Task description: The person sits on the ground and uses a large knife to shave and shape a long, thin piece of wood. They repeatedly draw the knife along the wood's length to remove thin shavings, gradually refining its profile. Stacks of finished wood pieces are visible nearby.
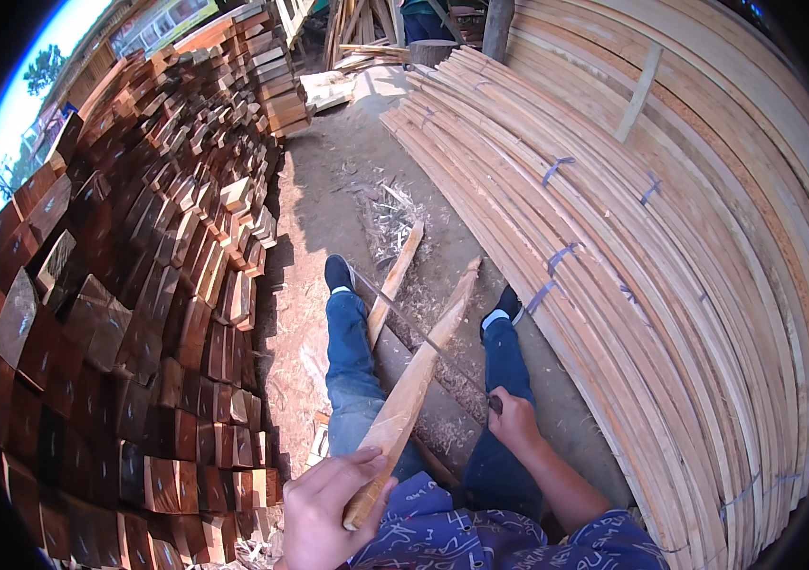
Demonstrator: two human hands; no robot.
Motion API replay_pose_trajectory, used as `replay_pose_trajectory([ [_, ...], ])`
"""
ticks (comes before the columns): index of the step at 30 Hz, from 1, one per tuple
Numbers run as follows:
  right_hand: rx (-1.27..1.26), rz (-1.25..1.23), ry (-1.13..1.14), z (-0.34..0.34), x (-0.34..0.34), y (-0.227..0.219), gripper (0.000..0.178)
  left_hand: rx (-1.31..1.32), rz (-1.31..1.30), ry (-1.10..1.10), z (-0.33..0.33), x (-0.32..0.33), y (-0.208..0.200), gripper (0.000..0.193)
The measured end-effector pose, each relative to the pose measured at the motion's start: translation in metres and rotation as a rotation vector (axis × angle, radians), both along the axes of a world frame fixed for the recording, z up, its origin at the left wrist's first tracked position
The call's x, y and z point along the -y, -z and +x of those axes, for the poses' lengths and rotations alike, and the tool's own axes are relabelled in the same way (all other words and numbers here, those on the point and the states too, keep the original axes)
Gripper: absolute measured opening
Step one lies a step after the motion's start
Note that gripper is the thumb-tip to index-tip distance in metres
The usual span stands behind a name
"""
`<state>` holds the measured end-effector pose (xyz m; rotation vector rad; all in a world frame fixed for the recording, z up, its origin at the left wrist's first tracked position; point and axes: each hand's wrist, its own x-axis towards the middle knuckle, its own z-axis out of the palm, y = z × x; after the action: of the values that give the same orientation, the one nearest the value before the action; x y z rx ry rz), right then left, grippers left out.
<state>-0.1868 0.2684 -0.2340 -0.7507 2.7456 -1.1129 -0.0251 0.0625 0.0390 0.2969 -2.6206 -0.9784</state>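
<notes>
My left hand (333,499) grips the near, rounded end of a long tapered piece of wood (409,385), which slants away from me between my legs. In my right hand (515,420) is the dark handle of a long, thin-bladed machete (392,309). Its blade points forward and left and crosses the piece about midway; whether the edge touches the wood I cannot tell. Another pale strip of wood (397,280) lies beyond, near my left shoe. Beneath the held piece, a brown plank (395,356) shows in part.
A tall stack of sawn timber blocks (105,323) rises on the left. On the right lie long bundled strips (556,209) with bluish ties. Wood shavings (395,214) litter the ground ahead. Farther back are a stump (431,51), scrap wood and another person (423,21), partly visible.
</notes>
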Motion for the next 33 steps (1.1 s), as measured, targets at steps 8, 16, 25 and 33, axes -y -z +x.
replay_pose_trajectory([
  [8,0.013,-0.129,-0.112,0.015,0.010,-0.067,0.026,-0.057,0.001,-0.032,-0.009,0.007,0.000,0.025],
  [16,0.090,0.112,0.114,-0.033,-0.006,0.017,0.021,-0.044,-0.002,-0.028,-0.019,0.001,0.000,0.024],
  [25,0.047,-0.178,-0.075,0.005,0.022,-0.049,0.027,-0.070,-0.059,0.011,-0.021,0.002,-0.008,0.022],
  [33,0.063,-0.049,0.050,-0.031,0.021,0.024,0.031,-0.036,-0.013,-0.045,-0.021,0.006,-0.001,0.018],
])
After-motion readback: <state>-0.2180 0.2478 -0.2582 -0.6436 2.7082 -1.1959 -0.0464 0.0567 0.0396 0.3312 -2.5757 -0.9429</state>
